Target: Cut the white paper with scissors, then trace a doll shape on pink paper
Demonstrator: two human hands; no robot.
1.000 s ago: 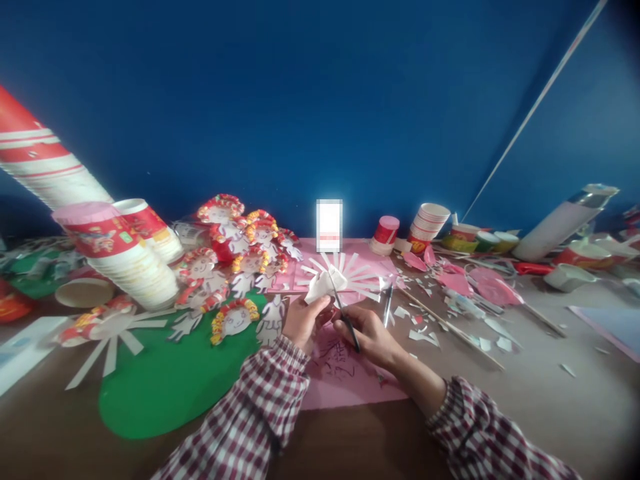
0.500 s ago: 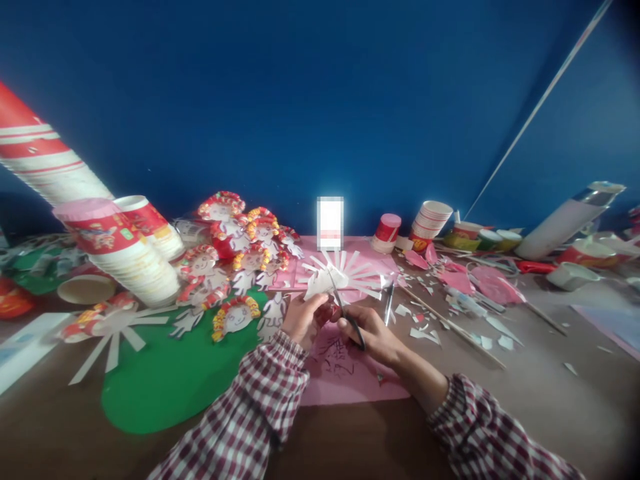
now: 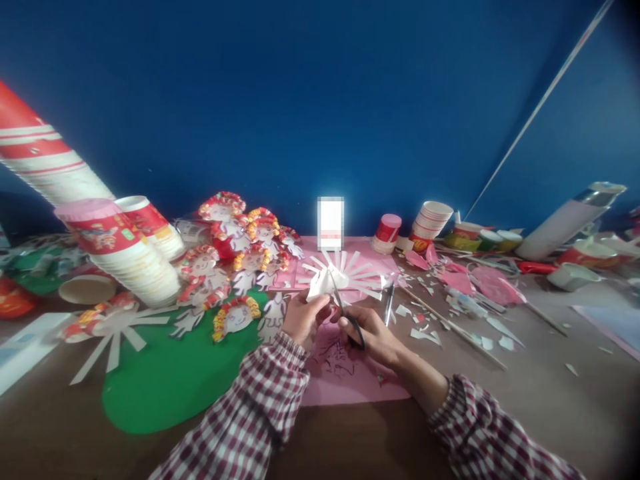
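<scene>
My left hand (image 3: 306,319) is closed on a white paper cup cut-out (image 3: 321,283), pinching its lower edge between thumb and fingers. Just beyond it lies a fan of white paper strips (image 3: 363,273); whether the two are one piece I cannot tell. In my right hand (image 3: 371,333) is a pair of scissors (image 3: 355,326) with dark handles. Their blades point up and away, reaching to the white paper. Beneath both hands lies a pink sheet (image 3: 360,387) with dark handwriting on it.
Paper dolls with red and yellow curled rims (image 3: 237,313) crowd a green sheet (image 3: 165,393) at left. Beyond them lean tall stacks of paper cups (image 3: 133,267). White scraps (image 3: 425,335), a thin stick (image 3: 470,340) and pink pieces (image 3: 493,283) are strewn at right.
Both hands stay almost in place. The white paper at my left fingertips has shifted very slightly, and the scissors remain against it.
</scene>
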